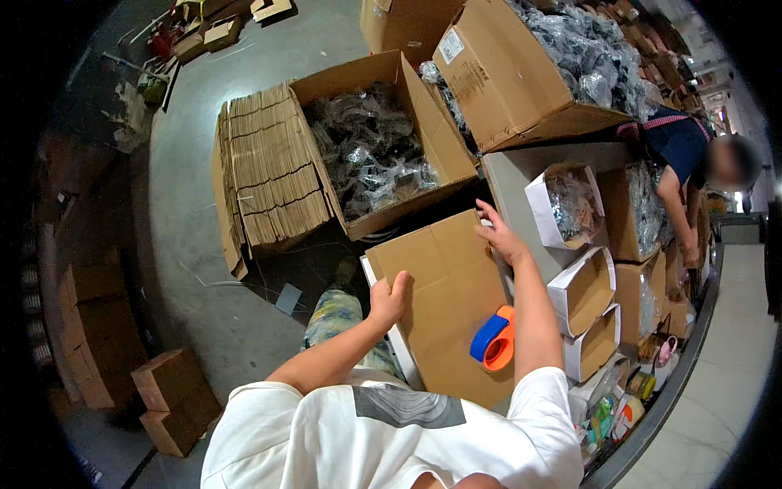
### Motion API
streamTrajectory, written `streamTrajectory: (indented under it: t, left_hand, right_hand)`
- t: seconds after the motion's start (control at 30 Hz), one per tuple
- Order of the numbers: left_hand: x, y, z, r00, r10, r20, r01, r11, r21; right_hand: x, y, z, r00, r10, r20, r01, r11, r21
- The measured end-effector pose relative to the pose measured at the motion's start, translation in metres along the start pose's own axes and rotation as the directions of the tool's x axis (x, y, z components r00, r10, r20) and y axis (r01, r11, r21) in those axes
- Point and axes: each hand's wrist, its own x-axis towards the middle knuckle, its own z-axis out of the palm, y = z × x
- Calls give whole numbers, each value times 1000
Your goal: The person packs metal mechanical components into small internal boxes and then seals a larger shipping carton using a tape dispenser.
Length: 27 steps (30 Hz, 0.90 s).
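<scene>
From where I stand, a flat piece of brown cardboard (436,281) lies in the lower middle of the frame, a white edge showing along its left side. The left hand (387,301) is on that left side, thumb raised; whether its grip is clamped on the board or just resting there, I can't tell. The right hand (501,236) is at the board's upper right corner, its grip loose and fairly wide, thumb and fingers apart. A blue-and-orange tape dispenser (490,332) lies on the board, just left of the right forearm. Above the board sits an open carton (437,138) of dark, plastic-wrapped goods, with a thick stack of folded cardboard (273,175) beside it on the left. Right of centre, a white-sided box (543,213) holding clear plastic stands on a grey counter (519,187). Another person (674,151) leans in at the right edge, arms reaching down.
</scene>
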Motion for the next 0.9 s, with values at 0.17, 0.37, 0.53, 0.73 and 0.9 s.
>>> streamTrajectory:
  t: [0.17,0.37,0.53,0.73,0.9]
  left_hand:
    - [-4,-2,-4,999,-40,37,42,998,-55]
    - [-10,-1,-13,996,-80,48,89,970,-228]
    - [-6,5,-7,998,-36,54,43,990,-132]
    - [-8,2,-8,998,-56,27,59,995,-81]
    - [-9,-2,-5,997,-59,-46,54,994,-90]
  right_hand:
    - [25,-57,9,985,79,153,-11,916,-402]
    - [-9,-29,-15,955,149,255,-211,949,235]
    - [-24,-3,-1,962,79,261,-185,891,413]
    - [-18,-3,17,971,77,225,-155,922,355]
    - [-15,-2,28,985,106,136,-129,976,175]
